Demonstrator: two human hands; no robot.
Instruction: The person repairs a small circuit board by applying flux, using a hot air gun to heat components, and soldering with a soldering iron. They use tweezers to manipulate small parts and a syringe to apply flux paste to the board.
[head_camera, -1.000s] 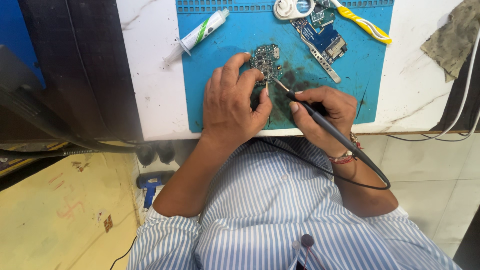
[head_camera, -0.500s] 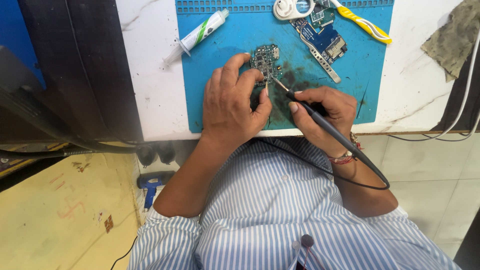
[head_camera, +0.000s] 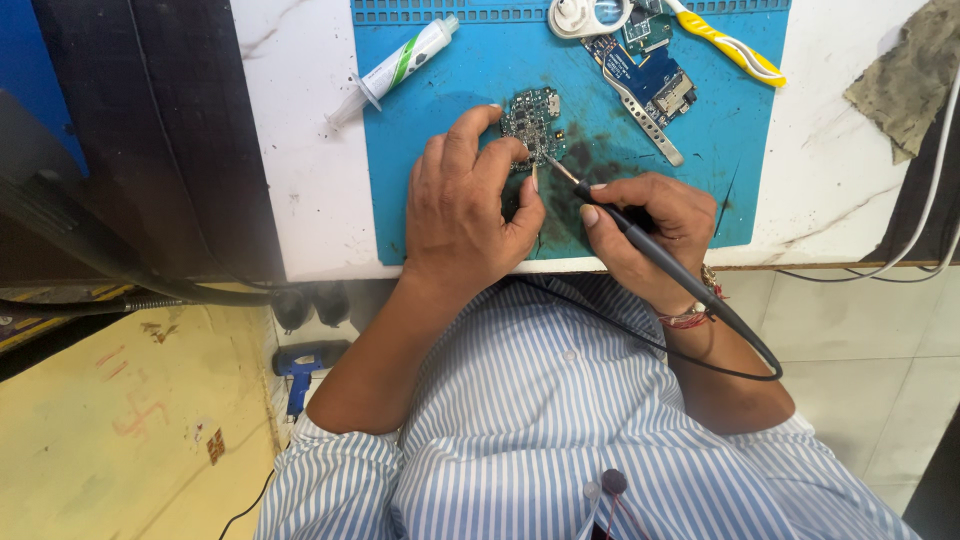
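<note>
Blue mat (head_camera: 480, 90) on white bench (head_camera: 290, 120)

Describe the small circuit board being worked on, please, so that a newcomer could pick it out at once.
Start at the blue work mat on the white table. Near its middle, between the left hand and the soldering iron tip, lies the small circuit board. It is dark, greenish and roundish, unlike the longer blue board farther up.

Circuit board (head_camera: 533, 118) on mat (head_camera: 450, 130); syringe (head_camera: 400, 66) left, second board (head_camera: 640, 75) right.
</note>
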